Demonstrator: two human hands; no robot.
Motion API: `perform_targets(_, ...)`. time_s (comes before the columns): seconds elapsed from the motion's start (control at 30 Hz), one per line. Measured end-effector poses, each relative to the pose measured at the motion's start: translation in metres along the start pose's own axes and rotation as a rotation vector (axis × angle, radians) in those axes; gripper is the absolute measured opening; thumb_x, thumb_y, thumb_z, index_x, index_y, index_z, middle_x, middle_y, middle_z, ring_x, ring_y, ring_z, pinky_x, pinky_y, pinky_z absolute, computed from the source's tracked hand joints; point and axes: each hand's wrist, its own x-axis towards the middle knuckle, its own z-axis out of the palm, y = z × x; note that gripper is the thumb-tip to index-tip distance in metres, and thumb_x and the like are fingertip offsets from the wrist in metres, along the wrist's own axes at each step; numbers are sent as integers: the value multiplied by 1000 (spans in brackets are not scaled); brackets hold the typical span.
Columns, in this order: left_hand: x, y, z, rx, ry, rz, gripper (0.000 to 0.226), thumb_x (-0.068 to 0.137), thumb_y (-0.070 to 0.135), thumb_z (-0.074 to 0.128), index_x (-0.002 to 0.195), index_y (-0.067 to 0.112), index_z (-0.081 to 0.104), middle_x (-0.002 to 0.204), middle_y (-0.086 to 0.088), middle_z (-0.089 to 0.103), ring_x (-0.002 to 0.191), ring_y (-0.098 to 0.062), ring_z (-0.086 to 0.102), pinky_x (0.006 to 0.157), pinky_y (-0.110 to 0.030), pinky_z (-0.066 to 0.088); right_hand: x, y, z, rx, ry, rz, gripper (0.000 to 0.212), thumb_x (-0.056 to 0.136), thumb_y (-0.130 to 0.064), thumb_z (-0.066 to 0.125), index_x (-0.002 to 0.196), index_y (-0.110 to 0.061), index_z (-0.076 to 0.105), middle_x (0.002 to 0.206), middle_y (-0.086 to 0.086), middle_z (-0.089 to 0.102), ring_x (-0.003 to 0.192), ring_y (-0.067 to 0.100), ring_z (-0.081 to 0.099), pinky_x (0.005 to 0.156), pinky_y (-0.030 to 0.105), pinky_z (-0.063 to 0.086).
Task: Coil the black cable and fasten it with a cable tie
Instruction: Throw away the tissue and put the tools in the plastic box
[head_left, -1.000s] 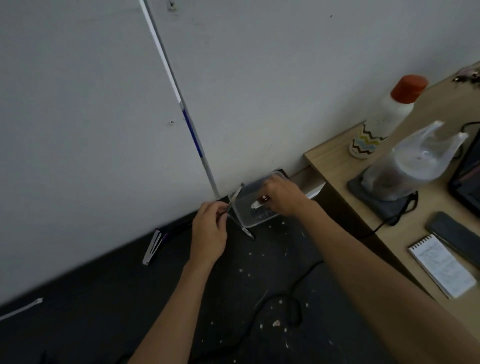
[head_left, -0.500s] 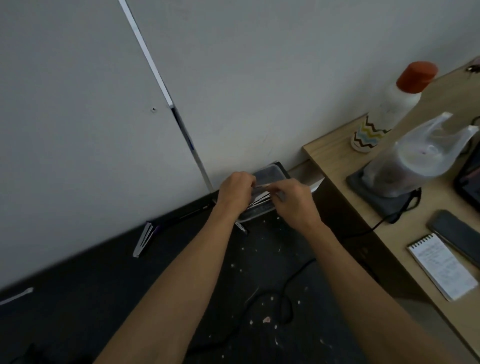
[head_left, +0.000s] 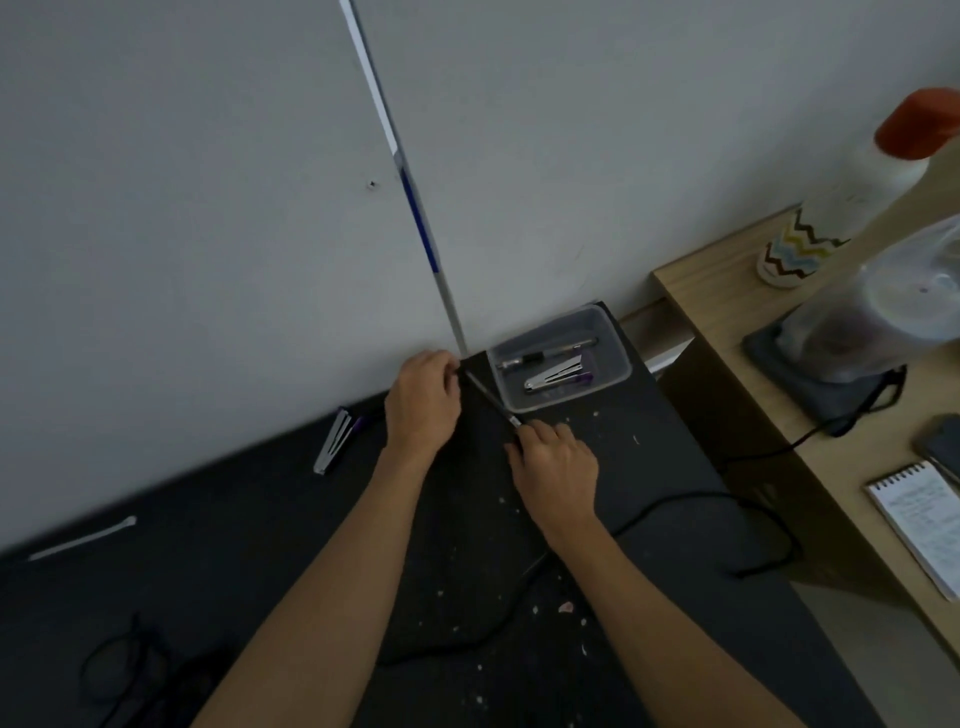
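A thin grey cable tie (head_left: 491, 397) is stretched slantwise between my two hands, just in front of a clear plastic tray (head_left: 618, 343). My left hand (head_left: 423, 402) pinches its far end near the wall. My right hand (head_left: 556, 467) grips its near end. The black cable (head_left: 727, 500) lies loose and uncoiled on the dark table (head_left: 260, 519), curving from under my right forearm out to the right and back; neither hand touches it. The tray holds pens and a small bundle of ties.
A bundle of white ties (head_left: 335, 441) lies by the wall on the left, a single white tie (head_left: 83, 538) further left. Dark loops (head_left: 119, 670) sit at the bottom left. The wooden desk (head_left: 691, 280) on the right carries a bottle (head_left: 831, 218), a bagged container (head_left: 893, 312), a notepad (head_left: 924, 519).
Both hands have come out of the tray and drawn apart in front of it, with one cable tie now stretched between them. The tray's contents are uncovered.
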Motion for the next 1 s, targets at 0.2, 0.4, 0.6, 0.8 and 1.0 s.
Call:
perform_targets(0.2, -18, -31, -6, 96, -82, -36, 32, 91, 5, 64, 123, 12, 66, 120, -8, 65, 111, -24, 59, 95, -36, 49, -4, -7, 18, 110, 96, -12, 22, 78, 2, 85, 95, -7, 75, 80, 9, 72, 70, 29, 65, 56, 40, 54)
perform_targets(0.4, -28, -53, 5, 268, -158, 3, 33, 86, -3, 68, 118, 4, 68, 111, -17, 63, 101, -35, 60, 80, -45, 52, -20, 15, -7, 186, 64, -28, 43, 82, 13, 75, 124, 3, 71, 102, 17, 69, 88, 34, 66, 71, 47, 61)
perform_targets(0.6, -33, -53, 2, 146, -131, 30, 21, 95, 8, 63, 115, 8, 68, 112, -12, 62, 102, -28, 59, 80, -41, 52, 29, 53, -64, 185, 171, -55, 28, 95, -12, 60, 120, -9, 73, 113, 12, 69, 98, 25, 62, 83, 39, 52)
perform_targets(0.8, -18, -15, -16, -188, 19, 53, 22, 98, 9, 60, 119, 6, 67, 113, -7, 60, 101, -20, 59, 90, -33, 51, 99, 96, -87, -21, -187, -216, 24, 98, -19, 64, 119, -17, 75, 116, 8, 70, 109, 26, 58, 94, 48, 50)
perform_targets(1.0, 14, 40, -9, -235, -114, 204, 18, 92, 12, 70, 110, 12, 75, 101, -4, 69, 89, -14, 63, 87, -30, 54, 115, 96, -87, -164, -377, -306, 21, 98, -18, 66, 117, -26, 72, 120, 4, 67, 116, 22, 55, 95, 37, 39)
